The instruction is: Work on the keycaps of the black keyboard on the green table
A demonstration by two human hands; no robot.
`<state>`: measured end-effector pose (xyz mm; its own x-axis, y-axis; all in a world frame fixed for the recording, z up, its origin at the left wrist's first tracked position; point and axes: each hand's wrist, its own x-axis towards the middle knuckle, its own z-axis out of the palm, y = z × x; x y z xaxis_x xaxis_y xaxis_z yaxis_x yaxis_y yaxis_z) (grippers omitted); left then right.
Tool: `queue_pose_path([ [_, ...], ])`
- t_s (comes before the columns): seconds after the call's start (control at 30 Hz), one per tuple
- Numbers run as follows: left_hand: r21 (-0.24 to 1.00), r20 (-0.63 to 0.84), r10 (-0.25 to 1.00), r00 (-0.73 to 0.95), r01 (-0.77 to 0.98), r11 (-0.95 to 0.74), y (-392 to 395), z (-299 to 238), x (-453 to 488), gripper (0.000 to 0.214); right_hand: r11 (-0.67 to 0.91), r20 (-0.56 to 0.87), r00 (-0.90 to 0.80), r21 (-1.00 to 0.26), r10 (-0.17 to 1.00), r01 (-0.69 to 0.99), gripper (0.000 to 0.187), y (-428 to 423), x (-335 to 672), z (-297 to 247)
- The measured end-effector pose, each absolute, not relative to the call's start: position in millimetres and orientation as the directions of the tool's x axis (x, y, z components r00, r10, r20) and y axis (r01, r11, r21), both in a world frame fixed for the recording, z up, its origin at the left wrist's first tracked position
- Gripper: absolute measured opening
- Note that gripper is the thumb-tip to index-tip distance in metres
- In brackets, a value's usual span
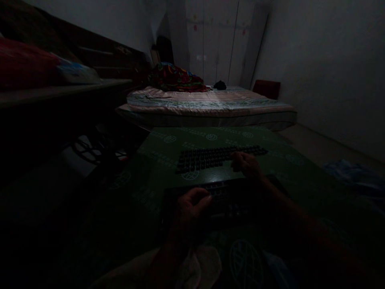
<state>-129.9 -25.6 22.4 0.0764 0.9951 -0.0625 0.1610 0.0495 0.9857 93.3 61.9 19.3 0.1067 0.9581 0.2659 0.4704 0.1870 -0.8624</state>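
Black keycaps (201, 157) lie in keyboard-like rows on a dark green table (162, 154). Nearer to me is a black keyboard base (230, 200), its details mostly lost in the dark. My left hand (192, 202) is over the left part of the base, thumb and forefinger brought together; whatever is between the tips is too dark to make out. Reaching forward, my right hand (243, 162) has its fingers bent and pressed together at the near edge of the keycap rows, right of their middle. Its fingertips are hard to see, and anything in them is hidden.
Beyond the table stands a bed (216, 104) with a red patterned blanket (177, 78). A shelf (114, 83) with bags runs along the left, above a spoked wheel (87, 150). Blue cloth (351, 172) lies at the right. The room is very dim.
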Motion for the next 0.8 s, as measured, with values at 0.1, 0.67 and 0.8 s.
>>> queue_pose_path([
  [0.1,0.984,-0.044,0.996,0.077,0.173,0.03,-26,22,-128,0.025,0.242,0.307,0.16,-0.912,0.938,0.332,0.06,24,97,25],
  [0.67,0.824,0.042,0.975,0.22,0.544,-0.158,-32,18,-113,0.022,-0.045,-0.084,-0.373,-0.993,0.924,0.113,0.019,-16,101,30],
  [0.8,0.795,0.075,0.967,0.244,0.571,-0.206,-32,17,-110,0.017,0.001,-0.057,-0.371,-0.988,0.927,0.155,0.018,-17,104,31],
])
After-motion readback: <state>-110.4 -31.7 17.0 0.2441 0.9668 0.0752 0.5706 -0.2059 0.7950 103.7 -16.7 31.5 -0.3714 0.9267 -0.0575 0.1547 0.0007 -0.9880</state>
